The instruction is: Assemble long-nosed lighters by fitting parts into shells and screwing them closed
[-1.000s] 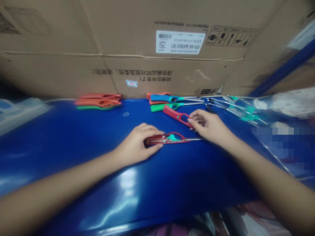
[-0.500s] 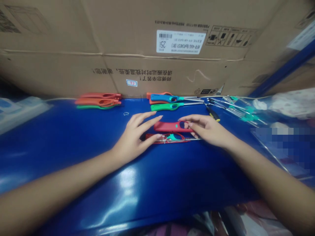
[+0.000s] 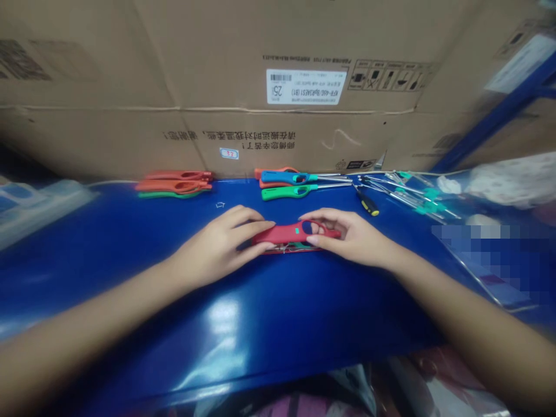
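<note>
A red plastic lighter shell [image 3: 286, 233] lies on top of the open lighter half with its green trigger and metal rod [image 3: 292, 248], in the middle of the blue table [image 3: 243, 324]. My left hand [image 3: 219, 243] grips the shell's left end, fingers closed over it. At the right end my right hand [image 3: 347, 236] pinches the same shell beside its finger hole. Both hands press the two halves together.
A big cardboard box [image 3: 243, 87] walls off the back. Against it lie orange and green shells [image 3: 174, 184], assembled lighters in blue, green and orange [image 3: 295, 180], a screwdriver [image 3: 367, 202] and loose metal rods with green parts [image 3: 417, 194]. Clear plastic bags sit at the right [image 3: 490, 266].
My right hand carried the red shell from behind onto the open lighter half. My left hand opened, then closed over the shell's left end.
</note>
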Demonstrator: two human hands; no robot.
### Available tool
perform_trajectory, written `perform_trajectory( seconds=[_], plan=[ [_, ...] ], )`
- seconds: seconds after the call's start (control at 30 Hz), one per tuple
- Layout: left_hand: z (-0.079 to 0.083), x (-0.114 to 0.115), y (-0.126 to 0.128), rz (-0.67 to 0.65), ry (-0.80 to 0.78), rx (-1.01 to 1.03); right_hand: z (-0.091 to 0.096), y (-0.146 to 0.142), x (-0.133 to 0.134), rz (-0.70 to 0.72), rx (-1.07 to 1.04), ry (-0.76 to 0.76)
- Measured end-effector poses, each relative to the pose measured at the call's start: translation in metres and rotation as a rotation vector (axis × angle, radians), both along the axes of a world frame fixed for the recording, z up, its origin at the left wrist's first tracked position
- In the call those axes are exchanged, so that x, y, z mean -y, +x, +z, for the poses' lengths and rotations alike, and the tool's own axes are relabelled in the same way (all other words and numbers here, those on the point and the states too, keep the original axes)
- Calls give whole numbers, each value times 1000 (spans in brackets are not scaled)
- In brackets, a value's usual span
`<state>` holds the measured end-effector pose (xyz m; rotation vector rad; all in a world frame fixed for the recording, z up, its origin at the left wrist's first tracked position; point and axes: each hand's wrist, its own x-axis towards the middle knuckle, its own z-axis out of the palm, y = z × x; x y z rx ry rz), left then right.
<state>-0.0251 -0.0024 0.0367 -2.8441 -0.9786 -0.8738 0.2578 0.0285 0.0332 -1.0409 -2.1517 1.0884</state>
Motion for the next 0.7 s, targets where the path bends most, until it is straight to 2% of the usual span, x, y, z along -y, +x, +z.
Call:
perform_trajectory(
  seconds=[0.1,0.2,0.37,0.5,0.7],
  plan=[
    [-8,1,-5,-14,8,12,-6,0,1,57,131,309],
    [-22,-1,-12,-32,6,34,-11,-2,0,123,224,436],
    [-37,-6,-15,-24,-77,100,-13,-5,-4,154,299,532],
    [-39,-7,-13,-18,-111,119,-15,-3,-5,163,338,555],
    [-39,-9,-15,-56,-155,92,-19,-3,-6,181,370,512]
  ],
)
